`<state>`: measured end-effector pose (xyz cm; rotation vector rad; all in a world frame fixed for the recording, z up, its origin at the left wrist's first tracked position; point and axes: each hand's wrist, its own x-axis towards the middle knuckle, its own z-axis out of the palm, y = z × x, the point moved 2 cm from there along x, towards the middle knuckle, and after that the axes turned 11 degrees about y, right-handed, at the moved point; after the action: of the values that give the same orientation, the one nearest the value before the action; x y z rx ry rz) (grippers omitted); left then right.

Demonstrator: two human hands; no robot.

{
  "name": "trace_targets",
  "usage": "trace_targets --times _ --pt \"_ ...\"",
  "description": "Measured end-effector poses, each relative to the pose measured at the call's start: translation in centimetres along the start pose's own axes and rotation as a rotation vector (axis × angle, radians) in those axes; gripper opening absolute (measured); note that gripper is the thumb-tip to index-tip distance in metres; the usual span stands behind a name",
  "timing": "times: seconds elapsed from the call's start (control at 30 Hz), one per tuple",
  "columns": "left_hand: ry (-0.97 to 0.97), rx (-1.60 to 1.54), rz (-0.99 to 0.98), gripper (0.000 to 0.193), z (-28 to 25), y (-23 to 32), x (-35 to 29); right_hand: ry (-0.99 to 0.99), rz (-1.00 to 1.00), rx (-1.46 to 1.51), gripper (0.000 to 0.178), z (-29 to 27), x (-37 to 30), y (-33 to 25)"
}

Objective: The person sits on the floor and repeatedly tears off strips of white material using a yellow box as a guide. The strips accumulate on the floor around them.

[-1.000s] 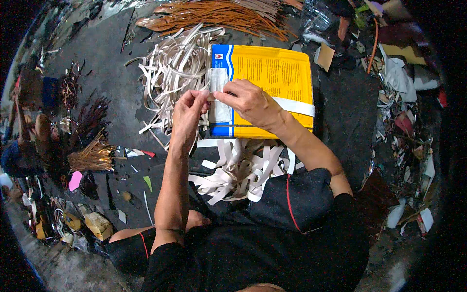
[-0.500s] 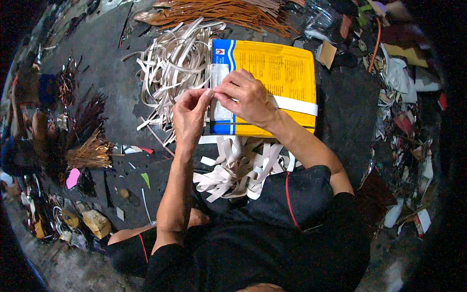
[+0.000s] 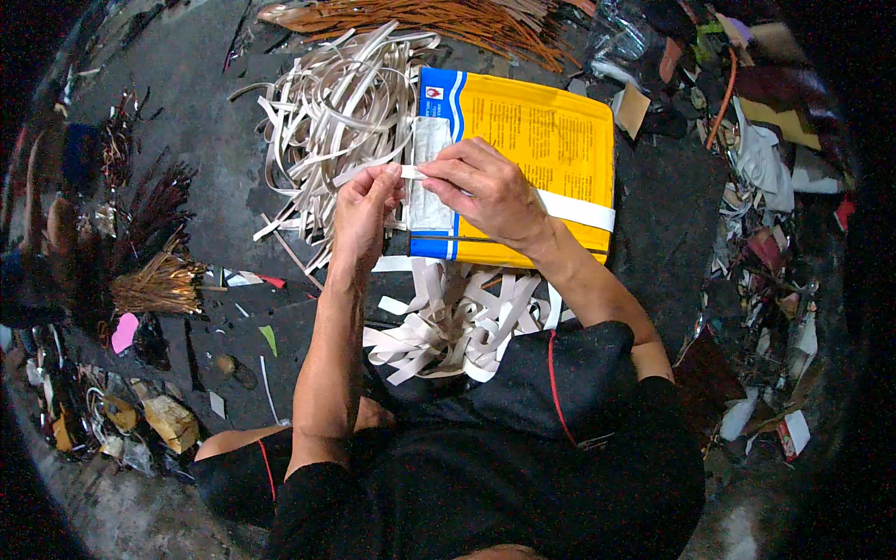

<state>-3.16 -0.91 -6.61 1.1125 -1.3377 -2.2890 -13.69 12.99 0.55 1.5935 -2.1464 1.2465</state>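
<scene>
A short stretch of pale strip [image 3: 410, 172] spans the gap between my two hands, its ends pinched in the fingertips. My left hand [image 3: 364, 210] closes on it beside a tangled heap of off-white strips [image 3: 327, 121]. My right hand [image 3: 490, 196] grips the other end above a flat yellow-and-blue container [image 3: 541, 121], its lower part hidden by hand and wrist. Under the right wrist, a white band [image 3: 579, 210] runs across the container to its right edge. A whitish patch [image 3: 429, 140] covers part of the blue side. More loose wide strips [image 3: 467, 327] lie in front of my lap.
Orange-brown thin strips [image 3: 448, 23] lie in a bundle at the far side. On the left are a brown bundle [image 3: 159, 280] and a pink scrap [image 3: 124, 332]. Mixed scraps, including white crumpled material [image 3: 761, 159], cover the right side of the dark floor [image 3: 663, 205].
My fingertips have moved slightly apart, and a short length of strip now shows between them. The whole view has shifted a little; the container and heaps otherwise look the same.
</scene>
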Motion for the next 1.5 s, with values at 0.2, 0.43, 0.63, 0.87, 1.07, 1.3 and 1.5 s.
trace_targets --times 0.2,0.43,0.63,0.87,1.07,1.3,1.5 --pt "0.028 0.014 0.006 0.020 -2.2 -2.3 2.4 0.000 0.021 0.036 0.020 -0.2 0.0 0.1" --pt "0.059 -0.415 -0.201 0.022 -4.2 -4.5 3.7 -0.010 0.043 0.085 0.020 0.1 0.2 0.1" --pt "-0.137 -0.397 -0.001 0.027 1.3 -0.4 -1.6 -0.010 0.035 0.057 0.018 0.1 0.2 0.0" --pt "0.026 -0.190 -0.160 0.019 0.6 -0.2 -1.1 -0.003 0.016 0.069 0.017 -0.1 0.2 0.2" --pt "0.065 -0.171 -0.146 0.020 -1.4 -2.0 1.2 -0.003 0.023 0.052 0.017 -0.2 0.0 0.0" --pt "0.126 -0.125 -0.147 0.017 -5.1 -4.1 5.0 -0.012 -0.035 0.008 0.016 0.0 0.1 0.1" --pt "0.118 -0.644 -0.295 0.024 -4.4 -3.8 3.7 0.014 -0.021 0.027 0.013 0.0 0.4 -0.1"
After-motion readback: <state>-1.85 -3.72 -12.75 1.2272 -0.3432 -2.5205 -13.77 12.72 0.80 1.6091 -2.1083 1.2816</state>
